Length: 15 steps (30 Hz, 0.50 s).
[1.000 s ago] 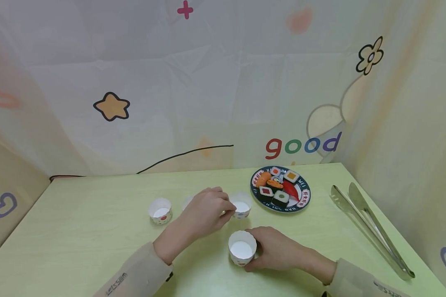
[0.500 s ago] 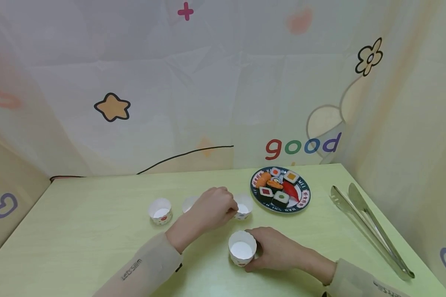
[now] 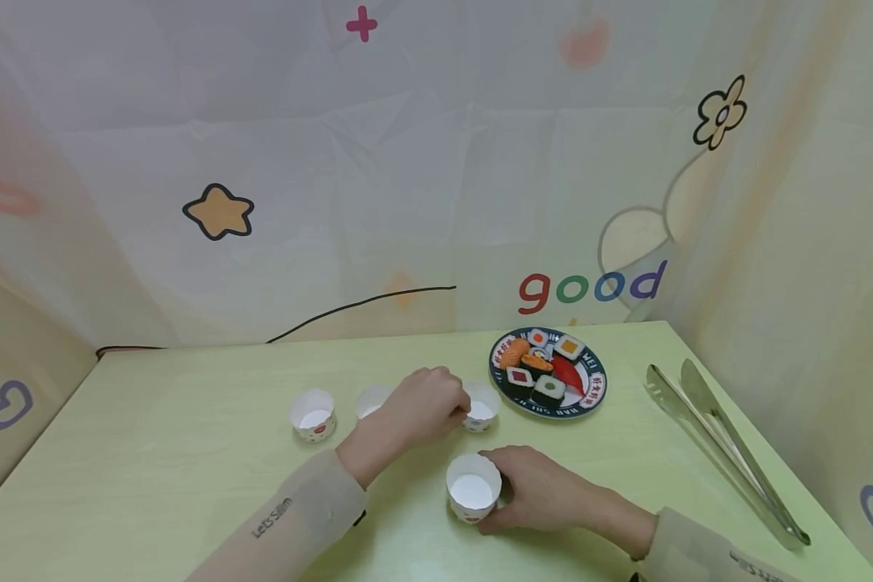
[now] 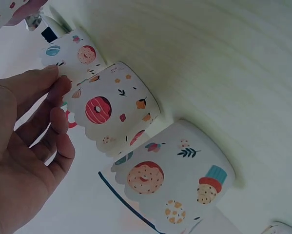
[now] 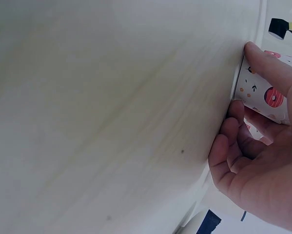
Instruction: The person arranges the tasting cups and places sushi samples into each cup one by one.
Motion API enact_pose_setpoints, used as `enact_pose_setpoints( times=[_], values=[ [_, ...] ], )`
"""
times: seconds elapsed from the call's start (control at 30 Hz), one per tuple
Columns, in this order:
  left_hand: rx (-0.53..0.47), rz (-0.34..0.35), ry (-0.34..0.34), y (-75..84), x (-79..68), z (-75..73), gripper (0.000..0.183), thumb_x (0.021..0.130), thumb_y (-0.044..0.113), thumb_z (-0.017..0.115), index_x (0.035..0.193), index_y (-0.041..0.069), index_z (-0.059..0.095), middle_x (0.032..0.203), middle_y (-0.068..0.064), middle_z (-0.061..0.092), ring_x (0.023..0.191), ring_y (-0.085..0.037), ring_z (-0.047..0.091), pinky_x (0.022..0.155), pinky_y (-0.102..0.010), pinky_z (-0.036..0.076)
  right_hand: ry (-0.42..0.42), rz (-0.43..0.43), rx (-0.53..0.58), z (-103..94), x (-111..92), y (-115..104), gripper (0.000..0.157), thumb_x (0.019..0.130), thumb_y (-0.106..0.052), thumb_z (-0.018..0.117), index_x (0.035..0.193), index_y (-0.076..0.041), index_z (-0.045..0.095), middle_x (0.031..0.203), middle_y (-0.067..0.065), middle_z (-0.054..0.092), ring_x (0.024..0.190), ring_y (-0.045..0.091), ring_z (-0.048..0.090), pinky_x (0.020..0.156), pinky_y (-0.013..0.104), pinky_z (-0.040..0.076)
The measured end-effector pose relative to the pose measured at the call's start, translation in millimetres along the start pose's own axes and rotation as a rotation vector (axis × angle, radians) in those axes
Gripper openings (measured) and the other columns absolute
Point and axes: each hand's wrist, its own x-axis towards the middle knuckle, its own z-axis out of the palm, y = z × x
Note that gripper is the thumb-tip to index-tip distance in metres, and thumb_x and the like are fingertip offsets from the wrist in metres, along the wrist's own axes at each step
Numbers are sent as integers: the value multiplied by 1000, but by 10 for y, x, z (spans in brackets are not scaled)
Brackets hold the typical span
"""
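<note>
My left hand (image 3: 425, 408) pinches the scalloped rim of a white paper baking cup (image 3: 482, 411) between thumb and fingertips; the left wrist view shows this cup (image 4: 80, 54) with its donut print. Another printed cup (image 4: 114, 107) stands beside it there, hidden behind the hand in the head view. Nearer me, my right hand (image 3: 534, 489) grips a further baking cup (image 3: 473, 485), upright on the table, thumb on one side and fingers on the other. In the right wrist view, the wall of that cup (image 5: 262, 90) shows between thumb and fingers (image 5: 228, 129).
To the left stand two more baking cups, one (image 3: 373, 399) partly behind the left forearm and one (image 3: 313, 414) farther left. A dark-rimmed plate (image 3: 595, 388) of sushi pieces sits at the back right. Metal tongs (image 3: 735, 461) lie along the right table edge.
The left hand has shifted a little to the right, and the baking cup at its fingertips has slid the same way. The right hand and its cup stay in place.
</note>
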Motion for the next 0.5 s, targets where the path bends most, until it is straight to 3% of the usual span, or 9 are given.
enact_pose_setpoints(
  times=[0.17, 0.27, 0.5],
  values=[
    [5, -26, -42, 22, 13, 1, 4, 90, 12, 78, 90, 15, 80, 77, 4, 63, 73, -14, 57, 69, -33, 50, 0, 6, 0, 10, 3, 4, 44, 79, -31, 91, 115, -20, 69, 106, -20, 66, 99, 4, 60, 98, 37, 48],
    [8, -40, -63, 43, 2, -18, 9, 91, 15, 79, 100, 15, 80, 84, 2, 63, 76, -15, 58, 71, -35, 51, 3, 2, 3, 9, 5, 1, 45, 78, -32, 91, 116, -20, 69, 106, -19, 66, 99, 4, 60, 98, 37, 48],
    [-14, -12, -34, 100, -77, -106, 12, 93, 17, 77, 105, 15, 79, 89, 0, 64, 79, -16, 58, 72, -35, 51, 7, -16, 4, -4, -3, -9, 47, 78, -33, 92, 116, -19, 68, 106, -18, 66, 99, 5, 60, 97, 38, 49]
  ],
)
